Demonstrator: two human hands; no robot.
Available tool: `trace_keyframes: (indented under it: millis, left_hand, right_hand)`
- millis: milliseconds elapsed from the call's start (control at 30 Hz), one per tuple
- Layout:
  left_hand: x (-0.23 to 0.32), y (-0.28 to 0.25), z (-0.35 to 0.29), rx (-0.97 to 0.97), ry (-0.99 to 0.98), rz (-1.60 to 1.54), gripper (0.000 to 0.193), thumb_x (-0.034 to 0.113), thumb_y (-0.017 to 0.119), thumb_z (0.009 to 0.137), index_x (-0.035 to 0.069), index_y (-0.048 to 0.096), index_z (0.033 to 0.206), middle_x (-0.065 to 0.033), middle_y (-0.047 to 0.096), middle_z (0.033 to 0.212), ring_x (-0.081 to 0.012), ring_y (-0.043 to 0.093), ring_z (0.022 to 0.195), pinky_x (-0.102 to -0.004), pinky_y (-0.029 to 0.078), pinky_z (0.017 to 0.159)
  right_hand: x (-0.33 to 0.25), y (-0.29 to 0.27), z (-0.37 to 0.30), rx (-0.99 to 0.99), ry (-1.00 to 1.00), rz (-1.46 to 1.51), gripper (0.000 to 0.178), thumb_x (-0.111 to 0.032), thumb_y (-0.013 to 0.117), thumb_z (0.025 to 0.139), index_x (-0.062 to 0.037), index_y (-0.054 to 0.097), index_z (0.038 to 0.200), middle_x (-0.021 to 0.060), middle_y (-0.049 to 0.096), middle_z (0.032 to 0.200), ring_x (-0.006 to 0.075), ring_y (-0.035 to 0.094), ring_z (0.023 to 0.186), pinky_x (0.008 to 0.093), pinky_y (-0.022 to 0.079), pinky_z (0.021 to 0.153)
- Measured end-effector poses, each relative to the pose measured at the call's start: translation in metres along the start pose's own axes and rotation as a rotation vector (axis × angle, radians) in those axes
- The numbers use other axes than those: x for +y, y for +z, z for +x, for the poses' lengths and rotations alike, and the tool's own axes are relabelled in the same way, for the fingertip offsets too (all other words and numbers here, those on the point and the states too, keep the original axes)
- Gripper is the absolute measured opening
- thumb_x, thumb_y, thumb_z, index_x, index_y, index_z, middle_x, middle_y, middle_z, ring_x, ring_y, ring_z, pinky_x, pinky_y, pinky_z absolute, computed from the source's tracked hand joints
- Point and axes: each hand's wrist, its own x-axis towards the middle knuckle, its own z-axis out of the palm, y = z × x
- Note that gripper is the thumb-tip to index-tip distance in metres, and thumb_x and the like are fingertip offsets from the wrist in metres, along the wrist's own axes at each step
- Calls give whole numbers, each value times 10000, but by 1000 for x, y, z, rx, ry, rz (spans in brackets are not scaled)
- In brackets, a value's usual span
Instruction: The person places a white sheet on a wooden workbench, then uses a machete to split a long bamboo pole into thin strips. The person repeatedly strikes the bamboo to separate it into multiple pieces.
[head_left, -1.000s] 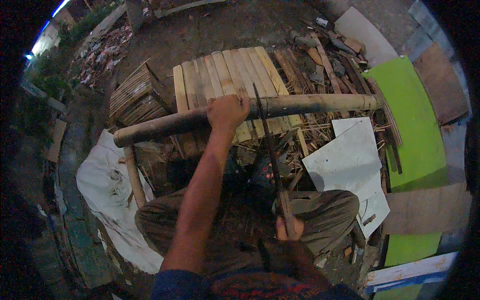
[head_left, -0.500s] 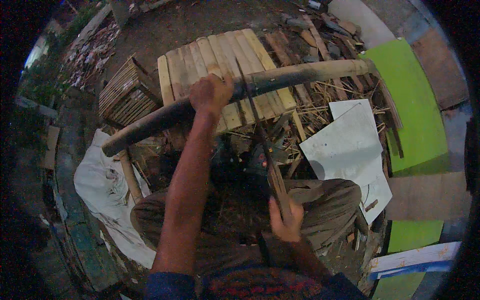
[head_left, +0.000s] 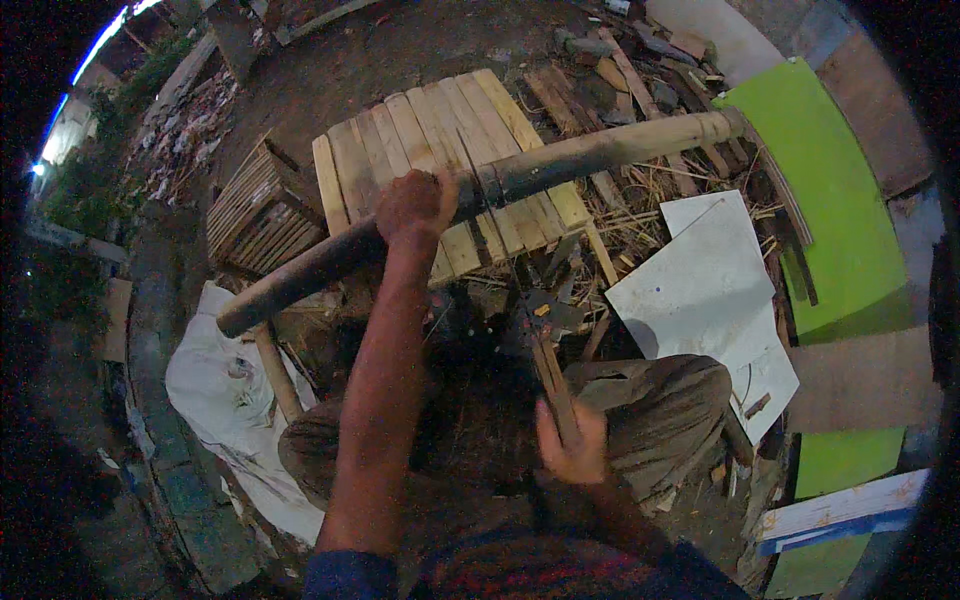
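A long bamboo pole (head_left: 620, 148), dark in the middle and at left, lies slantwise across a bench of pale wooden slats (head_left: 425, 125). My left hand (head_left: 414, 205) is closed around the pole, just left of where a thin blade crosses it. My right hand (head_left: 574, 440), low and right of centre, grips the wooden handle of a long, narrow saw (head_left: 552, 380). Its dark blade runs away from me across the pole at a dark line. The teeth are too blurred to make out.
A slatted wooden crate (head_left: 265, 205) stands left of the bench. White sacking (head_left: 215, 385) lies at left, with a broken white board (head_left: 705, 300) and a green panel (head_left: 830, 190) at right. Scrap wood and sticks (head_left: 640, 225) litter the ground beyond my bent knees.
The view has shifted slightly, so the pole's left end sits a little lower in the picture. Both hands keep their grips, and the saw still crosses the pole at the same place.
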Motion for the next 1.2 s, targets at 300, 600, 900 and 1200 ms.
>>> trace_keyframes:
  millis: [300,600,900,1200]
  left_hand:
    - [0,20,-15,184,71,11,488,476,425,934,120,755,983,-157,724,997,-323,697,961,-452,484,961]
    - [-33,74,-2,558,126,-232,461,472,485,915,98,754,881,-170,726,886,-318,714,814,-411,540,840]
    - [-7,32,-9,380,139,-58,494,423,459,927,50,748,780,-185,708,773,-352,704,734,-441,504,924]
    - [1,27,-21,381,142,-33,547,436,407,939,27,754,828,-210,710,830,-364,703,790,-463,463,975]
  right_hand:
    - [-13,20,68,55,123,215,211,-147,656,929,-19,580,780,-13,504,642,81,450,588,284,358,532]
    - [11,-42,-76,-77,99,-145,107,-185,678,909,-92,680,855,84,664,702,223,650,606,367,505,524]
    - [0,46,115,58,61,274,161,-133,623,948,18,628,893,-3,522,652,75,466,602,279,377,533]
    - [7,-15,-48,111,-186,-230,108,-119,660,918,-15,642,893,76,620,696,150,574,572,312,435,506]
